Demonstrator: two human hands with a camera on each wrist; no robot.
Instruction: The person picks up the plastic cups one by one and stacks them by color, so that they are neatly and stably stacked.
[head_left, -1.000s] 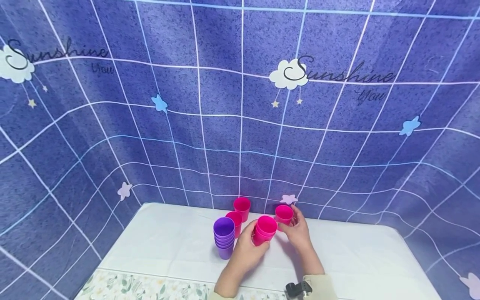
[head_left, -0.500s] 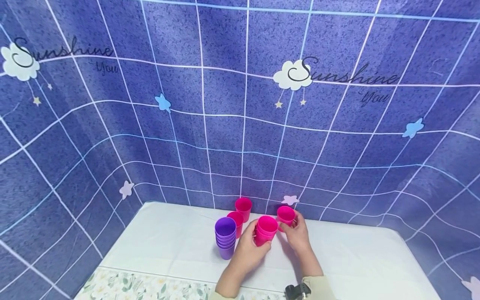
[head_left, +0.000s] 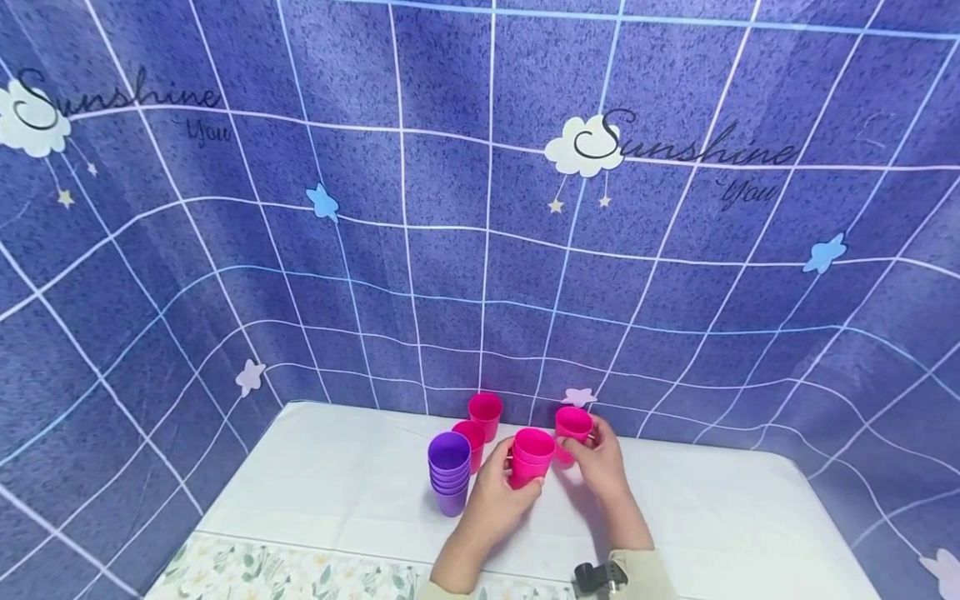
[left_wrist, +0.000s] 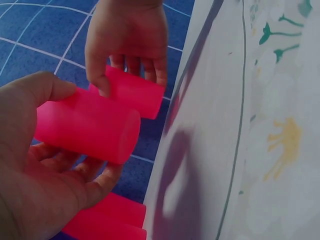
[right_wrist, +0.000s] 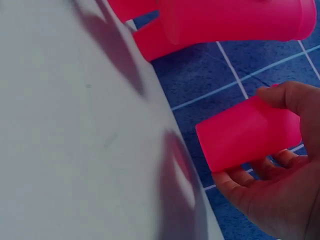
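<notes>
My left hand (head_left: 495, 496) grips a small stack of nested pink cups (head_left: 531, 468), thumb on one side and fingers round the other. In the left wrist view the cups' flat base (left_wrist: 131, 137) shows, above a shadow on the cloth. Just to the right, my right hand (head_left: 603, 467) holds another pink cup (head_left: 573, 427) between thumb and fingers. That cup (right_wrist: 245, 132) fills the right wrist view's middle, its base above the white surface. Both hands hold their cups mouth up, close together.
Left of my hands stands a stack of purple cups (head_left: 450, 475). Behind it are two pink cups, one nearer (head_left: 474, 442) and one farther back (head_left: 485, 414). A white cloth (head_left: 337, 475) covers the table, with a floral strip (head_left: 285, 571) in front. A blue gridded curtain (head_left: 450, 250) hangs behind.
My right hand has raised its pink cup slightly. The left hand and its stack stay almost in place, and the purple cups have not moved.
</notes>
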